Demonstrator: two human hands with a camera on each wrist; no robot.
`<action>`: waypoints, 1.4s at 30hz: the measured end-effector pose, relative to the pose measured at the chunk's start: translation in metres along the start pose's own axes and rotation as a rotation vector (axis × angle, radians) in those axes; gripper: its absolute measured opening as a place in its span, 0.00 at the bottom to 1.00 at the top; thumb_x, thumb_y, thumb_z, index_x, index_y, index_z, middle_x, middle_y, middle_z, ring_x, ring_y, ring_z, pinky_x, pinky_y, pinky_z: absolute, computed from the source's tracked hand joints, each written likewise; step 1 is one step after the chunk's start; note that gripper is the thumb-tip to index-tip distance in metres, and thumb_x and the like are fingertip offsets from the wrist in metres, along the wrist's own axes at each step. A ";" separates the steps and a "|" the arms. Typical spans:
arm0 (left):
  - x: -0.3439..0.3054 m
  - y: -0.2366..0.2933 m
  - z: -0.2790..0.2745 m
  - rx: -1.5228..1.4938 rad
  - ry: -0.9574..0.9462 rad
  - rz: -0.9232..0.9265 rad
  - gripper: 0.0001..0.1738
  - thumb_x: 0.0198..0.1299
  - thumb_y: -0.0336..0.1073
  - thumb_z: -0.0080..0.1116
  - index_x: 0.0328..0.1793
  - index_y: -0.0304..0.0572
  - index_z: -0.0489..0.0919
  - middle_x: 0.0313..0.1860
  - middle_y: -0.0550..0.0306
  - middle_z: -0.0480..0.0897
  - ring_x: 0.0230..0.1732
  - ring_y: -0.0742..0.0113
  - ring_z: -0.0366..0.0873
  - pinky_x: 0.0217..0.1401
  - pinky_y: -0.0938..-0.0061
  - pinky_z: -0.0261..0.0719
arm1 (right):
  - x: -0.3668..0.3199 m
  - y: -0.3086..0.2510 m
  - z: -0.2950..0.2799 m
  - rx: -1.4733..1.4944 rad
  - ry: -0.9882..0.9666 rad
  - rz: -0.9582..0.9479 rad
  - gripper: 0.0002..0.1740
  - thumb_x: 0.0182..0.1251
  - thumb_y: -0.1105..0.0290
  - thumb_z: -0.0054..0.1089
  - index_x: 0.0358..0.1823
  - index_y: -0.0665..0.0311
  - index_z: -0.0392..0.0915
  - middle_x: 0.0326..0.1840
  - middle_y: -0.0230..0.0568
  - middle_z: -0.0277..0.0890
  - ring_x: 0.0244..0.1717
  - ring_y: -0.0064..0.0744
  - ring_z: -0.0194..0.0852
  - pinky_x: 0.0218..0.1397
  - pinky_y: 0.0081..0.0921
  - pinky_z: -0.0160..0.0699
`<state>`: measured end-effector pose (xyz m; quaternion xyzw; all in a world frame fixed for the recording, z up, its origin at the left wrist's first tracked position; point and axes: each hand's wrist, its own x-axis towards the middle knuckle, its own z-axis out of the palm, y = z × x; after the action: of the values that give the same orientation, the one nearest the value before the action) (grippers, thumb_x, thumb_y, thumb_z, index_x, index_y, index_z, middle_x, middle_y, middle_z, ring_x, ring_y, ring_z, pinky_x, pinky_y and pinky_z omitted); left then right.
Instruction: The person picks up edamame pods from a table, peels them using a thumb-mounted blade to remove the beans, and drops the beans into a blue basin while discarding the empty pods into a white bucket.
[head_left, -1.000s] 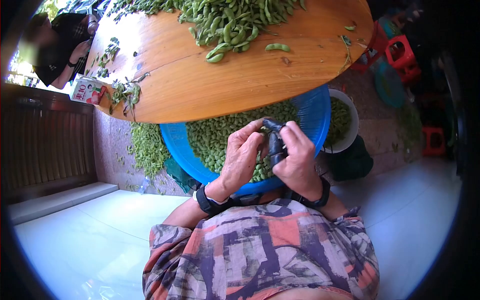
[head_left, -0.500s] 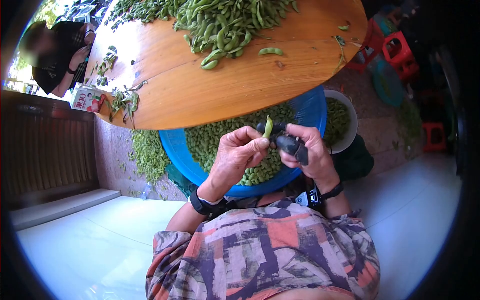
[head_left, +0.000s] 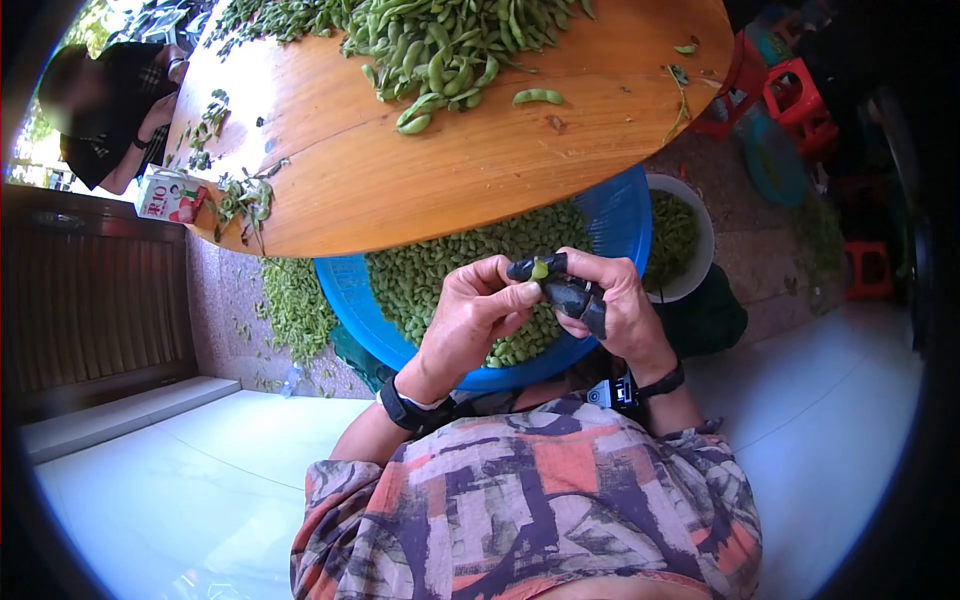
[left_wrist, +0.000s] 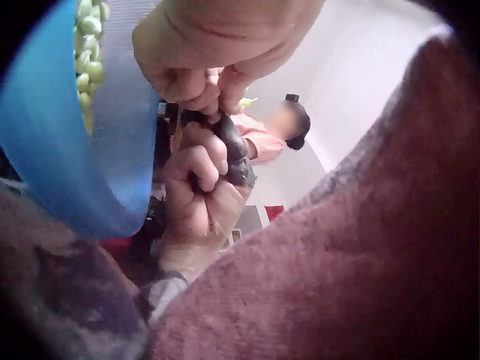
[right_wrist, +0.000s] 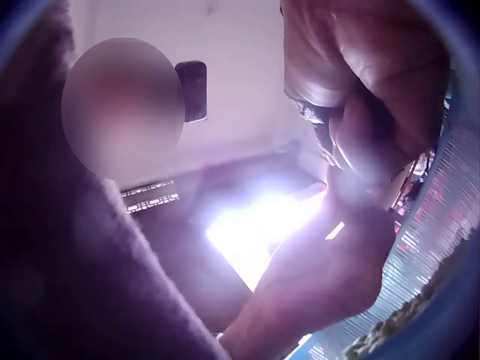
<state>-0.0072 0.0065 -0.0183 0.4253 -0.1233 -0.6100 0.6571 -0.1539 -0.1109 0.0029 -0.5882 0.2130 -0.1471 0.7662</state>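
My left hand (head_left: 465, 315) pinches a green soybean pod (head_left: 540, 269) between thumb and forefinger. The right hand (head_left: 628, 305) meets it from the other side, wearing black covers (head_left: 572, 297) on thumb and forefinger. Its covered forefinger lies against the pod, with the covered thumb just below. In the left wrist view the other fingers (left_wrist: 199, 161) of my right hand are curled in. Both hands are over a large blue basin (head_left: 345, 310) holding many shelled green beans (head_left: 405, 290). The right wrist view is dark, and the pod is hidden there.
A wooden table (head_left: 400, 190) overhangs the basin, bearing a heap of pods (head_left: 440, 50) and a drink carton (head_left: 170, 197). To the right stands a white bucket (head_left: 705, 240) of pods. Empty hulls (head_left: 295, 305) lie on the floor at left. Another person (head_left: 110, 110) sits beyond the table.
One second ago the hands were together with no pod plainly showing. Half a second ago the left hand held a pod upright; now the right forefinger has closed in against it.
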 end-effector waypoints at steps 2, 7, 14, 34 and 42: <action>0.002 -0.006 -0.007 -0.127 -0.075 -0.047 0.06 0.61 0.31 0.66 0.36 0.41 0.78 0.24 0.65 0.77 0.18 0.81 0.63 0.18 0.84 0.56 | 0.001 0.004 -0.002 0.126 -0.038 0.044 0.11 0.72 0.72 0.46 0.42 0.66 0.80 0.20 0.26 0.66 0.20 0.12 0.63 0.22 0.15 0.60; 0.000 0.000 -0.005 -0.280 -0.116 -0.110 0.08 0.62 0.34 0.65 0.41 0.41 0.78 0.24 0.65 0.76 0.19 0.80 0.63 0.19 0.85 0.55 | 0.003 0.003 0.004 0.129 0.005 0.076 0.07 0.68 0.73 0.53 0.39 0.66 0.79 0.21 0.26 0.66 0.21 0.13 0.62 0.23 0.16 0.60; -0.003 0.011 -0.013 0.739 -0.036 0.166 0.10 0.72 0.36 0.53 0.39 0.37 0.76 0.22 0.67 0.74 0.20 0.79 0.66 0.22 0.81 0.63 | 0.000 -0.005 0.020 -0.361 0.125 -0.048 0.09 0.60 0.81 0.56 0.43 0.71 0.78 0.29 0.39 0.71 0.30 0.24 0.69 0.34 0.24 0.68; 0.000 -0.004 -0.003 0.318 0.070 0.078 0.15 0.69 0.35 0.40 0.45 0.35 0.78 0.23 0.70 0.67 0.22 0.83 0.58 0.25 0.84 0.56 | 0.010 0.020 0.027 -0.657 0.302 -0.346 0.10 0.56 0.83 0.55 0.40 0.70 0.77 0.31 0.50 0.71 0.31 0.53 0.74 0.33 0.37 0.72; 0.001 -0.001 0.000 0.297 0.086 0.070 0.16 0.64 0.33 0.41 0.47 0.36 0.79 0.24 0.69 0.69 0.23 0.81 0.61 0.25 0.83 0.57 | 0.013 0.022 0.022 -0.561 0.294 -0.367 0.10 0.56 0.83 0.55 0.40 0.70 0.78 0.30 0.48 0.74 0.31 0.43 0.77 0.34 0.33 0.73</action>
<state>-0.0076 0.0054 -0.0189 0.5390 -0.1989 -0.5430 0.6125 -0.1326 -0.0926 -0.0149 -0.7765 0.2438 -0.3011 0.4970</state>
